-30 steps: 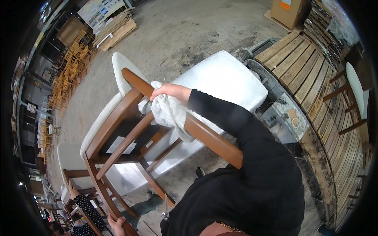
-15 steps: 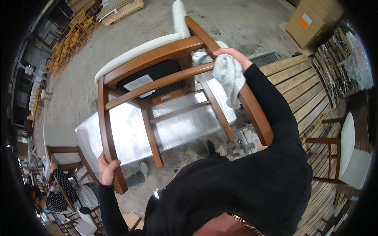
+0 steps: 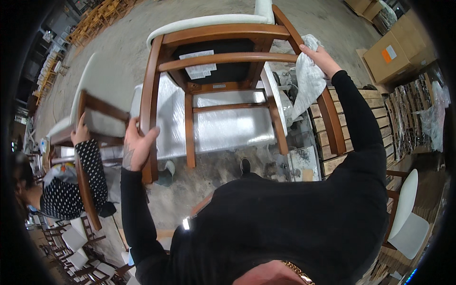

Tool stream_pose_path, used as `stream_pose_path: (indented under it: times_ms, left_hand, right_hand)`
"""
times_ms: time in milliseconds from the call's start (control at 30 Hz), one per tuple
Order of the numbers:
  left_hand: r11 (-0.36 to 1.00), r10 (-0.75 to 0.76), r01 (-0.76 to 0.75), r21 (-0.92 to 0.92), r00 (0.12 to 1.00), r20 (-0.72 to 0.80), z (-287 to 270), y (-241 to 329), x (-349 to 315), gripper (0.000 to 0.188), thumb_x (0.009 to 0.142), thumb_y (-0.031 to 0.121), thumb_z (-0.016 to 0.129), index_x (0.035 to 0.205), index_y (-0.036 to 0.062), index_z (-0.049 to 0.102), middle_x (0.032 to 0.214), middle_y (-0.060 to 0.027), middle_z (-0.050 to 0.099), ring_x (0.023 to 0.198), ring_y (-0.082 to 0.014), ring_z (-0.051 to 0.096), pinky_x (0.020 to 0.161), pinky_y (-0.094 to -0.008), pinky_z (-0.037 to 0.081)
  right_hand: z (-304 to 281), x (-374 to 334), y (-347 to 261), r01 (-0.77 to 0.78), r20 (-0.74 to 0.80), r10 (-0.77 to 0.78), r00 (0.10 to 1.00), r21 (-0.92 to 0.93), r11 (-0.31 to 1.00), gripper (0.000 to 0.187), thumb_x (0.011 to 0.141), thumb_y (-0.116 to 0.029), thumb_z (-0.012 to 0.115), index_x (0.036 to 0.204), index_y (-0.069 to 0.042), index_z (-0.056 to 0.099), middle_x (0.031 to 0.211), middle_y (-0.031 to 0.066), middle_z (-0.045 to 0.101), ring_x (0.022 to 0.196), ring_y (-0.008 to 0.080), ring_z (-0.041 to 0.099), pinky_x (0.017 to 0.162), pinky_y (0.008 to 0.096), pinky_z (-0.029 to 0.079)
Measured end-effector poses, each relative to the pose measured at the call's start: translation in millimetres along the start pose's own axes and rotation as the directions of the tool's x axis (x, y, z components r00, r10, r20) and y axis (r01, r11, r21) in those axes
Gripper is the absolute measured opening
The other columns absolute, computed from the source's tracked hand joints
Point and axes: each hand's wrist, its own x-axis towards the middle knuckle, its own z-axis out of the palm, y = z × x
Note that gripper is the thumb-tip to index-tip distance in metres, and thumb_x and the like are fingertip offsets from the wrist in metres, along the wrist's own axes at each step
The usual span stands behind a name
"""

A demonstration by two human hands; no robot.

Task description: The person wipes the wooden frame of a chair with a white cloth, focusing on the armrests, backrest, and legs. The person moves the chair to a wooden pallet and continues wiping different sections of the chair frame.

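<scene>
A brown wooden chair [image 3: 223, 58] with a pale upholstered seat is tipped in front of me, its dark underside and legs facing me. White labels [image 3: 199, 64] are stuck on that underside. My left hand [image 3: 137, 145] grips one leg at the left, thumb across the wood. At the upper right my right hand [image 3: 320, 59] clasps the chair's frame, with a whitish cloth [image 3: 309, 80] bunched under the fingers and hanging down. Beneath the chair is a plastic-wrapped, shiny surface [image 3: 228, 126].
At the left a co-worker in a dotted sleeve [image 3: 92, 161] holds another chair [image 3: 99, 90] close to my left arm. Wooden slats [image 3: 363, 114] lie to the right, beside a cardboard box [image 3: 401, 47]. A further chair [image 3: 403, 223] stands at the right, and several more fill the lower left.
The chair has shifted up and to the right in view, with both hands still on it. The cloth hangs more spread out. The co-worker's chair has risen and come nearer.
</scene>
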Motion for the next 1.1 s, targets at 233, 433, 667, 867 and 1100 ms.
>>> stream_pose_path:
  times_ms: [233,433,667,867,1100]
  left_hand:
    - [0.897,0.127,-0.120,0.426,0.992,0.012,-15,26,-51,0.078,0.084,0.026,0.064,0.144,-0.0086,0.030,0.120,-0.0353,0.059,0.111,-0.0476,0.060,0.095,-0.0484,0.049]
    - [0.953,0.092,-0.092,0.289,0.996,0.015,-18,23,-56,0.070,0.084,0.019,0.061,0.144,-0.0038,0.033,0.120,-0.0355,0.059,0.110,-0.0477,0.061,0.096,-0.0490,0.049]
    - [0.965,-0.004,0.001,0.260,1.000,0.011,-20,33,-48,0.067,0.085,0.015,0.062,0.145,0.0018,0.035,0.114,-0.0301,0.064,0.105,-0.0448,0.064,0.092,-0.0477,0.049]
    - [0.968,-0.238,0.238,0.084,0.971,-0.011,-16,65,-34,0.064,0.079,0.006,0.063,0.139,-0.0015,0.043,0.113,-0.0161,0.065,0.100,-0.0244,0.062,0.092,-0.0349,0.047]
    - [0.931,-0.357,0.361,-0.055,0.931,0.077,-27,54,-35,0.073,0.076,0.008,0.065,0.143,-0.0016,0.039,0.118,-0.0118,0.060,0.105,-0.0205,0.057,0.097,-0.0333,0.044]
  right_hand:
    - [67,-92,-75,0.446,0.376,-0.368,0.850,-0.886,0.127,0.010,0.086,-0.008,0.057,0.083,-0.004,0.065,0.078,0.0143,0.067,0.083,0.0290,0.071,0.066,0.0412,0.058]
    - [215,-77,-96,0.652,0.672,-0.114,0.732,-0.641,0.405,0.024,0.072,-0.012,0.064,0.087,0.004,0.074,0.088,0.0243,0.071,0.090,0.0381,0.070,0.082,0.0442,0.056]
    - [396,25,-24,0.494,0.269,-0.414,0.870,-0.460,0.738,0.035,0.081,-0.013,0.063,0.115,-0.012,0.064,0.118,0.0169,0.061,0.099,0.0363,0.064,0.083,0.0508,0.055]
    - [465,-7,86,0.595,0.427,-0.432,0.794,-0.403,0.696,0.047,0.088,-0.014,0.054,0.135,-0.020,0.056,0.135,0.0041,0.054,0.123,0.0300,0.051,0.096,0.0521,0.044]
    - [279,-22,169,0.058,0.176,0.113,0.978,-0.748,0.661,0.041,0.078,-0.012,0.065,0.119,-0.010,0.067,0.133,0.0152,0.058,0.115,0.0363,0.054,0.107,0.0497,0.039]
